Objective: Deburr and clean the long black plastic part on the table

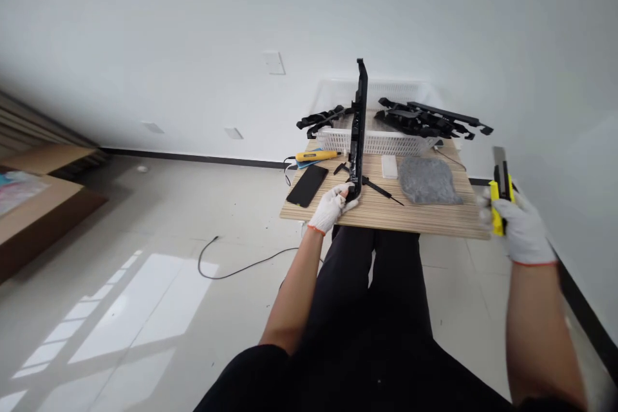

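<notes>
My left hand (331,208), in a white knit glove with an orange cuff edge, is closed on the lower end of a long black plastic part (358,122). The part stands nearly upright over the front of the small wooden table (434,222). Off the table's right edge, my right hand (525,229), gloved too, grips a yellow and black utility knife (496,209) with its tip pointing up; this hand is slightly blurred. Behind the held part lies a black caliper (379,189), partly hidden by it.
A white plastic basket (400,141) at the back holds several black plastic parts (425,119) that overhang its rim. A phone (308,185), a yellow pen-like tool (316,156), a small white block (389,167) and a grey cloth (429,181) lie on the table. A cable (246,269) trails across the floor.
</notes>
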`<state>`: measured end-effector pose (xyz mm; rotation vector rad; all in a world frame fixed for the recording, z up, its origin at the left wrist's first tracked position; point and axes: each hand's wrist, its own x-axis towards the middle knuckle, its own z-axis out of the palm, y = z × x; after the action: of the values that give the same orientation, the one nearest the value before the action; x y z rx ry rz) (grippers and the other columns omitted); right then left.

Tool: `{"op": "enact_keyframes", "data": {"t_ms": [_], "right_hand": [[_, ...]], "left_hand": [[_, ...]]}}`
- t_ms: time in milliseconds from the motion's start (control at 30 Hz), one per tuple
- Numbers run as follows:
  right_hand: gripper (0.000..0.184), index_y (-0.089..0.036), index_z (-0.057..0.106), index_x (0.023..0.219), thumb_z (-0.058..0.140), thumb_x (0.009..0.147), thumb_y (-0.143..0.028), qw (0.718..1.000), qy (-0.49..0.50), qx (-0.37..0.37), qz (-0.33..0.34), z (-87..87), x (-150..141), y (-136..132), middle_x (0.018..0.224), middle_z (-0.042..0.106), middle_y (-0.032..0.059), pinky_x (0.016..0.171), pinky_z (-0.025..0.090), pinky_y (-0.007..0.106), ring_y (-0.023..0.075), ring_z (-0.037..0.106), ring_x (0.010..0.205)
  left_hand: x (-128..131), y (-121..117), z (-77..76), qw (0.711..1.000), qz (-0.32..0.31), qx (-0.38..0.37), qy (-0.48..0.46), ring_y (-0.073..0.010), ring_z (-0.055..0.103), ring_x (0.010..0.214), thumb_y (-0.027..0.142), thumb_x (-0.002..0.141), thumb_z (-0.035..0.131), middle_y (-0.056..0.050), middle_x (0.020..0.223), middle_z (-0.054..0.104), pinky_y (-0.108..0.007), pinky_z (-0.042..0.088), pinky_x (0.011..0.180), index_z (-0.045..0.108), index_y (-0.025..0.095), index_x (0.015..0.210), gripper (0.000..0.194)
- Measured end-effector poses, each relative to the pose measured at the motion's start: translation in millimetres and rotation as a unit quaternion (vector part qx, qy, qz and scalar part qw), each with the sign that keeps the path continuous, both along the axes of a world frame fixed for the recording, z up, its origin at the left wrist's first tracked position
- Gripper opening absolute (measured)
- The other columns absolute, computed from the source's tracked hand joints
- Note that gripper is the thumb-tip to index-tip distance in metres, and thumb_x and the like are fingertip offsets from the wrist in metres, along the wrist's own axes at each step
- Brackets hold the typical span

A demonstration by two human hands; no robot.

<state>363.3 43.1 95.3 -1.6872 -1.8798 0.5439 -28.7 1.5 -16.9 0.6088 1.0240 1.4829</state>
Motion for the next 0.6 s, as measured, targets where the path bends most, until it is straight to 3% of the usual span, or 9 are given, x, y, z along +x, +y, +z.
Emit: {"op": "enact_keyframes", "data": {"t_ms": [67,100,167,267,400,500,600], "right_hand": [[0.042,-0.024,0.056,0.119,0.049,0.089,-0.053,0.966,0.229,-0.114,0.023,-26.9,-27.5,-14.9,0.089,0.071,0.0083,0.047,0.047,0.032,0.0172,0.059,0.050],[0.044,-0.024,0.057,0.115,0.060,0.082,-0.053,0.950,0.267,-0.162,0.025,-41.8,-42.7,-20.4,0.077,0.067,0.0020,0.042,0.041,0.028,0.0142,0.053,0.044],[0.050,-0.022,0.060,0.113,0.071,0.074,-0.052,0.936,0.277,-0.213,0.044,-69.5,-72.1,-27.6,0.065,0.059,-0.0049,0.036,0.029,0.022,0.0101,0.043,0.038],[0.053,-0.019,0.067,0.114,0.074,0.072,-0.050,0.946,0.275,-0.165,0.050,-95.6,-104.5,-30.4,0.064,0.059,-0.0054,0.037,0.032,0.022,0.0091,0.043,0.041],[0.059,-0.016,0.072,0.118,0.079,0.071,-0.051,0.958,0.280,-0.054,0.044,-98.4,-126.4,-16.7,0.076,0.070,0.0018,0.050,0.047,0.025,0.0138,0.058,0.058],[0.062,-0.014,0.073,0.119,0.082,0.068,-0.048,0.950,0.301,-0.041,0.077,-93.9,-136.8,1.4,0.090,0.075,0.0070,0.058,0.052,0.028,0.0174,0.064,0.071],[0.062,-0.014,0.074,0.120,0.083,0.068,-0.046,0.937,0.316,-0.089,0.121,-94.7,-143.0,13.0,0.092,0.076,0.0075,0.060,0.054,0.030,0.0192,0.067,0.074]], "left_hand": [[-0.7,1.0,-3.8,0.999,-0.020,0.026,0.029,-0.0230,0.067,0.116,0.031,0.066,0.094,-0.010,0.123,0.069,-0.043,0.057,0.107,0.071,0.016,0.106,0.049],[-1.2,1.5,-5.8,0.998,-0.033,0.041,0.044,-0.0224,0.065,0.119,0.024,0.064,0.094,-0.009,0.126,0.068,-0.042,0.055,0.110,0.072,0.017,0.108,0.050],[-2.3,2.0,-8.6,0.995,-0.064,0.061,0.053,-0.0227,0.065,0.121,0.019,0.066,0.092,-0.009,0.130,0.067,-0.041,0.054,0.111,0.073,0.017,0.114,0.052],[-3.2,0.9,-6.7,0.996,-0.083,0.036,0.026,-0.0238,0.070,0.111,0.026,0.072,0.090,-0.012,0.130,0.067,-0.038,0.062,0.099,0.071,0.016,0.119,0.051],[-4.3,-1.7,2.3,0.997,-0.062,-0.014,0.037,-0.0213,0.075,0.090,0.047,0.074,0.088,-0.014,0.129,0.068,-0.027,0.064,0.071,0.069,0.016,0.124,0.062],[-5.5,-3.8,7.4,0.999,-0.053,-0.004,0.011,-0.0219,0.075,0.091,0.050,0.067,0.092,-0.014,0.132,0.067,-0.028,0.064,0.074,0.069,0.017,0.122,0.068],[-3.9,-7.8,11.2,0.998,-0.059,0.003,0.021,-0.0243,0.074,0.104,0.032,0.059,0.098,-0.012,0.132,0.067,-0.030,0.062,0.086,0.069,0.019,0.121,0.070]]}}
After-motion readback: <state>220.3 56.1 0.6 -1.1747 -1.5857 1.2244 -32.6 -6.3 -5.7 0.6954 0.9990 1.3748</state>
